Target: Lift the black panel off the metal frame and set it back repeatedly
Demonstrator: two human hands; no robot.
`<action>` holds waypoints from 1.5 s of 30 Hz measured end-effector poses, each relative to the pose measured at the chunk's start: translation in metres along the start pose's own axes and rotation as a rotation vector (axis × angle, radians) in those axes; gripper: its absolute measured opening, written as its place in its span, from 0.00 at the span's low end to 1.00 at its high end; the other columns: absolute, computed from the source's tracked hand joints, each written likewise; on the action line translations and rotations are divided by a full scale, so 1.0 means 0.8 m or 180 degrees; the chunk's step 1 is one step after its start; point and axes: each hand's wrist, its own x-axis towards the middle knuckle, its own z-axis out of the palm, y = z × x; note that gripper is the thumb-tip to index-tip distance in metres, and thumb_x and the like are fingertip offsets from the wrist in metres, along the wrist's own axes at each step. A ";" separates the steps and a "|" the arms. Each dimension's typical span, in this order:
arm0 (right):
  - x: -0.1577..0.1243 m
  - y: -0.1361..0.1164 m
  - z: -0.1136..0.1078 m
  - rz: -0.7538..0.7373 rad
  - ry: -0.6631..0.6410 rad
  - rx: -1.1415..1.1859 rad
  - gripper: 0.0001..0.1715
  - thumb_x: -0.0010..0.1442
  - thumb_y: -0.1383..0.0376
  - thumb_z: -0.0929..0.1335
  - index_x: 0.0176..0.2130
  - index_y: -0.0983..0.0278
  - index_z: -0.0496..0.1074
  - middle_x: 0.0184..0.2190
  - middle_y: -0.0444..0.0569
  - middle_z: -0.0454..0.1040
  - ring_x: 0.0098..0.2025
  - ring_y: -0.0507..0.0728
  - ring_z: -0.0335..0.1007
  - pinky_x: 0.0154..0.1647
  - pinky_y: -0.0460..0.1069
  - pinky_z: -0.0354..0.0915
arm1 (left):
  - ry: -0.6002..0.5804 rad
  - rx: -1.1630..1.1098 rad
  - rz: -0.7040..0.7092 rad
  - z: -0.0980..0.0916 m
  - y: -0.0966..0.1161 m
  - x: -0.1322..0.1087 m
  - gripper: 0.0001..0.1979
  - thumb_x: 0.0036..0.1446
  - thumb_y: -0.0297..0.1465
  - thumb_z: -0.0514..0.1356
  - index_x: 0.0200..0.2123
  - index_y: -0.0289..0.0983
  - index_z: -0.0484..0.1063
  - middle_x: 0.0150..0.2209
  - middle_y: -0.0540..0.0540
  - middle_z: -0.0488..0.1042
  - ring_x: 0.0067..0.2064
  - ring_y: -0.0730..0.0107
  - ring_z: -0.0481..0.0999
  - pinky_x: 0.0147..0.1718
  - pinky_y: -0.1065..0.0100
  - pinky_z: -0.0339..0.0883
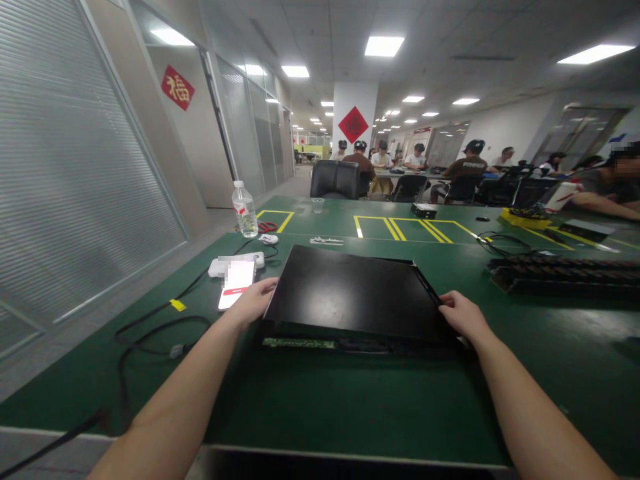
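Both my hands grip a large black flat panel by its side edges, in the middle of the head view. My left hand has its fingers wrapped round the left edge. Closed on the right edge is my right hand, thumb on top. Beneath the panel's near edge a green circuit board strip and dark parts show. A dark frame rail runs along the right side. What lies under the panel is mostly hidden.
Left on the green table are a lit phone, a white power strip, black cables and a water bottle. A long black ribbed part lies right, near a yellow tray. A person sits far right.
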 end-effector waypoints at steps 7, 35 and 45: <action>-0.004 0.002 -0.001 0.0048 0.0069 0.0118 0.14 0.50 0.68 0.68 0.39 0.60 0.77 0.35 0.48 0.79 0.34 0.57 0.74 0.35 0.49 0.64 | 0.0102 -0.0285 -0.0058 0.004 0.007 -0.003 0.17 0.42 0.32 0.72 0.39 0.38 0.84 0.37 0.45 0.85 0.40 0.56 0.84 0.36 0.67 0.77; -0.003 -0.011 -0.007 0.0153 0.0048 0.1565 0.17 0.51 0.51 0.71 0.34 0.60 0.80 0.41 0.55 0.82 0.48 0.66 0.76 0.48 0.56 0.69 | 0.0125 -0.1832 -0.0081 0.028 0.006 -0.005 0.21 0.48 0.21 0.69 0.47 0.35 0.79 0.37 0.42 0.85 0.35 0.60 0.85 0.32 0.67 0.80; -0.047 -0.045 -0.055 0.0258 -0.0958 0.3850 0.23 0.51 0.51 0.69 0.42 0.61 0.77 0.36 0.54 0.80 0.43 0.67 0.78 0.44 0.62 0.73 | 0.0470 -0.1910 -0.0091 0.012 0.012 -0.001 0.15 0.49 0.23 0.66 0.43 0.35 0.81 0.34 0.42 0.85 0.34 0.58 0.85 0.32 0.67 0.78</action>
